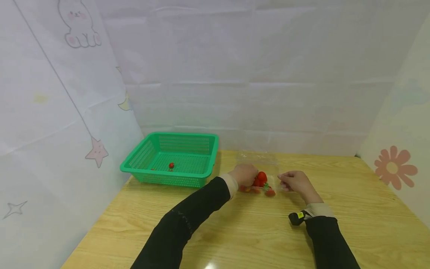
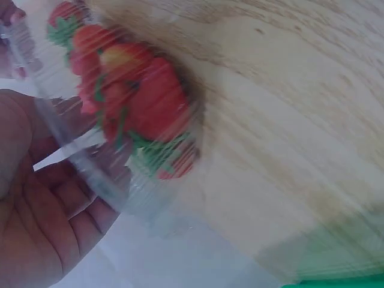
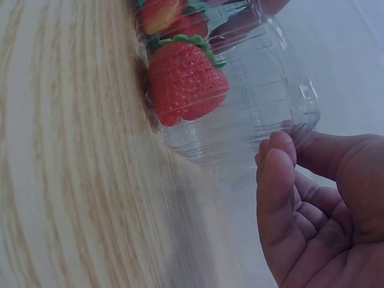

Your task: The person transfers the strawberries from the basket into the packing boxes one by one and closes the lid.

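Observation:
A clear plastic box (image 1: 275, 175) with several strawberries (image 3: 187, 81) in it stands on the table, its lid (image 1: 256, 157) folded back toward the wall. My left hand (image 1: 245, 175) reaches over the rim from the left. Its curled fingers (image 2: 90, 210) show partly through the plastic, close against the strawberries; I cannot tell whether they hold one. At the right side, my right hand (image 1: 295, 182) pinches the box's rim between thumb and fingertips (image 3: 277, 171). A green basket (image 1: 169, 180) sits left of the box, with a small strawberry (image 1: 171, 165) on its mesh floor.
The light wooden table (image 1: 235, 231) meets a white cloth wall (image 1: 235, 93) behind the basket and box. Printed side walls stand at left and right. A small black device (image 1: 296, 218) is strapped at the right wrist.

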Motion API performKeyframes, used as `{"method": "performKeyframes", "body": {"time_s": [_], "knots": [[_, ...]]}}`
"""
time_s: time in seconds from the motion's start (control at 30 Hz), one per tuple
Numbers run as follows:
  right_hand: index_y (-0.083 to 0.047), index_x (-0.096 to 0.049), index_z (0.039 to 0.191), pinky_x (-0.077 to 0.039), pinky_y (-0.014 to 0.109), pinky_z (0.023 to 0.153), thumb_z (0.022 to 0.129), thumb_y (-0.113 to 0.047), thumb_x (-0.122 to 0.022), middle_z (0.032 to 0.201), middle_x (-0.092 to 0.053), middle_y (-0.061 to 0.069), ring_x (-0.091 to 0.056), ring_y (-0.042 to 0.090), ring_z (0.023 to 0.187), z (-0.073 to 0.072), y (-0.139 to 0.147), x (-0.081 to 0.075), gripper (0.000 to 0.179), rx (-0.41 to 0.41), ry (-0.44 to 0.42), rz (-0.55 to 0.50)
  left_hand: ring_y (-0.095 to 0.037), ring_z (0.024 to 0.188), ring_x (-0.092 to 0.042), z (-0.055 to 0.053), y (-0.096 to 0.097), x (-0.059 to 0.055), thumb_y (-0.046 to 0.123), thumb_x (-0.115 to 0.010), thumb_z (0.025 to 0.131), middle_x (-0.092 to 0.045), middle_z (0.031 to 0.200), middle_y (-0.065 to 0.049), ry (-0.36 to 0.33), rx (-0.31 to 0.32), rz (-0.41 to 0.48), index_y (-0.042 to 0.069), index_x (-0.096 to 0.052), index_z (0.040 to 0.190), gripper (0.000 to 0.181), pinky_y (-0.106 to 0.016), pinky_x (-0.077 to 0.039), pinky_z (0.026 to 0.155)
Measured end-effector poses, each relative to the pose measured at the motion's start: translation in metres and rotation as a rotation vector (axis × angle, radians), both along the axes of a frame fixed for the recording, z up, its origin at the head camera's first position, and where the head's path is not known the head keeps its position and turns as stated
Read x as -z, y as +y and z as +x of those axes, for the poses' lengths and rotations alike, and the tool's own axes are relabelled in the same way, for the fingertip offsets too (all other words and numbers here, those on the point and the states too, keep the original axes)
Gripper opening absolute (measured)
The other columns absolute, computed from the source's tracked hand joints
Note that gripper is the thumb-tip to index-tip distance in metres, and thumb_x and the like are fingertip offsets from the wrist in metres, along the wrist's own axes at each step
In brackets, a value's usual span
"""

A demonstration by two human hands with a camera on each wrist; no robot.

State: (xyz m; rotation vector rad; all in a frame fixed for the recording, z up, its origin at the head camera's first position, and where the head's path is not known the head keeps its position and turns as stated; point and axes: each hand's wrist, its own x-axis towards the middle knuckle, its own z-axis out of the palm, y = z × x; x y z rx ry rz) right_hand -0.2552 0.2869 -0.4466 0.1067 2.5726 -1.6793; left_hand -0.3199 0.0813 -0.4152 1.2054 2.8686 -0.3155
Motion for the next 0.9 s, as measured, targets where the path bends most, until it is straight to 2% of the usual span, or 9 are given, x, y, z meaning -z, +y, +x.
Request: {"method": "performKeyframes", "body": {"time_s": [0.17, 0.27, 0.33, 0.43, 0.53, 0.7, 0.9], "knots": [[0.015, -0.057, 0.118, -0.057, 0.033, 0.067, 0.101, -0.023, -0.056, 0.091, -0.066, 0.019, -0.062, 0.015, 0.071, -0.002, 0.001, 0.0, 0.042, -0.001, 0.008, 0.011, -0.011, 0.076, -0.057, 0.005, -0.005, -0.01, 0.019, -0.059, 0.097, -0.061, 0.087, 0.005, 0.06, 0.04, -0.007, 0.019, -0.069, 0.092, 0.011, -0.026, -0.05, 0.064], [0.016, -0.057, 0.119, -0.057, 0.033, 0.067, 0.101, -0.023, -0.056, 0.092, -0.066, 0.02, -0.062, 0.016, 0.071, -0.002, 0.001, 0.001, 0.042, 0.0, 0.005, 0.004, -0.01, 0.078, -0.056, 0.015, -0.014, -0.023, 0.015, -0.059, 0.096, -0.06, 0.092, 0.005, 0.072, 0.047, 0.002, 0.02, -0.07, 0.099, 0.012, -0.024, -0.048, 0.063], [0.016, -0.056, 0.119, -0.057, 0.033, 0.067, 0.101, -0.023, -0.056, 0.092, -0.066, 0.02, -0.062, 0.016, 0.072, -0.003, 0.001, 0.001, 0.042, 0.0, 0.0, -0.003, -0.01, 0.083, -0.057, 0.024, -0.023, -0.036, 0.013, -0.059, 0.096, -0.061, 0.1, 0.003, 0.057, 0.048, 0.013, 0.019, -0.07, 0.11, 0.019, -0.022, -0.048, 0.063], [0.016, -0.056, 0.119, -0.057, 0.033, 0.067, 0.101, -0.023, -0.056, 0.091, -0.066, 0.019, -0.062, 0.016, 0.071, -0.002, 0.0, 0.001, 0.043, -0.001, -0.003, -0.003, -0.012, 0.09, -0.06, 0.035, -0.04, -0.052, 0.013, -0.058, 0.098, -0.061, 0.112, 0.0, 0.034, 0.037, 0.044, 0.017, -0.066, 0.123, 0.027, -0.021, -0.048, 0.063], [0.016, -0.056, 0.118, -0.057, 0.033, 0.067, 0.1, -0.025, -0.057, 0.091, -0.066, 0.019, -0.062, 0.016, 0.071, -0.002, 0.0, 0.0, 0.044, 0.003, 0.0, 0.003, -0.014, 0.092, -0.062, 0.041, -0.059, -0.063, 0.018, -0.058, 0.099, -0.061, 0.116, -0.001, 0.052, 0.022, 0.061, 0.017, -0.063, 0.129, 0.03, -0.024, -0.049, 0.061], [0.015, -0.056, 0.118, -0.057, 0.033, 0.066, 0.101, -0.025, -0.056, 0.09, -0.066, 0.018, -0.062, 0.015, 0.07, -0.003, 0.0, 0.001, 0.044, 0.003, 0.005, 0.009, -0.014, 0.085, -0.063, 0.044, -0.096, -0.073, 0.025, -0.061, 0.098, -0.062, 0.113, -0.001, 0.123, -0.004, 0.116, 0.018, -0.062, 0.13, 0.032, -0.025, -0.051, 0.058], [0.016, -0.055, 0.118, -0.057, 0.033, 0.066, 0.101, -0.023, -0.055, 0.088, -0.065, 0.017, -0.062, 0.015, 0.069, -0.001, 0.001, 0.002, 0.042, -0.011, 0.005, 0.011, -0.016, 0.085, -0.063, 0.043, -0.145, -0.081, 0.022, -0.062, 0.098, -0.062, 0.11, -0.005, 0.131, -0.031, 0.229, 0.013, -0.063, 0.127, 0.031, -0.026, -0.052, 0.062]]}}
